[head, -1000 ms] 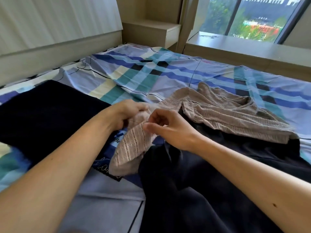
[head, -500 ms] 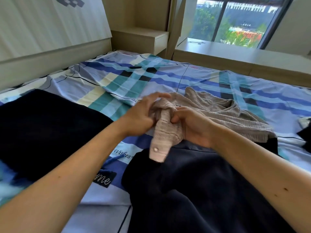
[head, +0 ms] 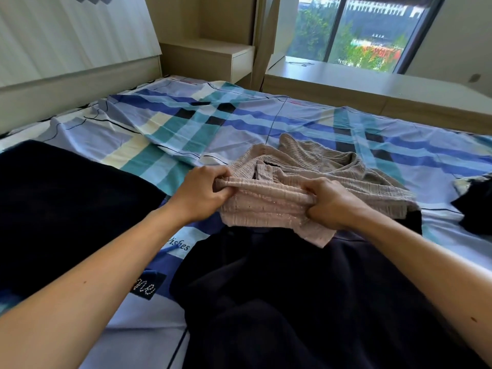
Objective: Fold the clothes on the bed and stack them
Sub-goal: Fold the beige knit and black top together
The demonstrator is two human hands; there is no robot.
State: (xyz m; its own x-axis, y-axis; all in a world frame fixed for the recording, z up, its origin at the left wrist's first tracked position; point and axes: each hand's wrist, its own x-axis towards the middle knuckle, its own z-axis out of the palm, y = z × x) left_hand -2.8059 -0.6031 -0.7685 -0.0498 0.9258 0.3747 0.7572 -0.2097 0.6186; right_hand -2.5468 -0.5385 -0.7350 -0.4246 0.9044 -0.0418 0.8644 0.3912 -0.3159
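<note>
Head view. A bed (head: pixel 186 123), covered by a checked sheet in blue, teal, cream and lilac, fills most of the field. A pale headboard (head: pixel 66 49) stands at its left. Beyond its far edge are a wooden bedside cabinet (head: pixel 213 59) and a window ledge (head: pixel 372 78) under a window (head: pixel 359 30).

A black garment (head: pixel 306 302) lies rumpled on the sheet nearest the viewer, between the two forearms. A second dark cloth (head: pixel 66 203) lies flat on the left side of the bed, apart from the black garment (a strip of printed sheet shows between them).

A beige ribbed shirt (head: pixel 266 209) lies near the middle of the bed. Its near part rests on the far edge of the black garment and its far part is bunched on the sheet. The left hand (head: pixel 202 193) grips the shirt's near-left edge, fingers curled round a gathered fold of fabric. The right hand (head: pixel 332 203) grips the same edge further right, fingers curled under it. The fabric between the two hands is drawn into a nearly straight ridge.

A small dark item (head: pixel 474 206) lies at the right margin, well apart from the shirt; what it is cannot be told.
</note>
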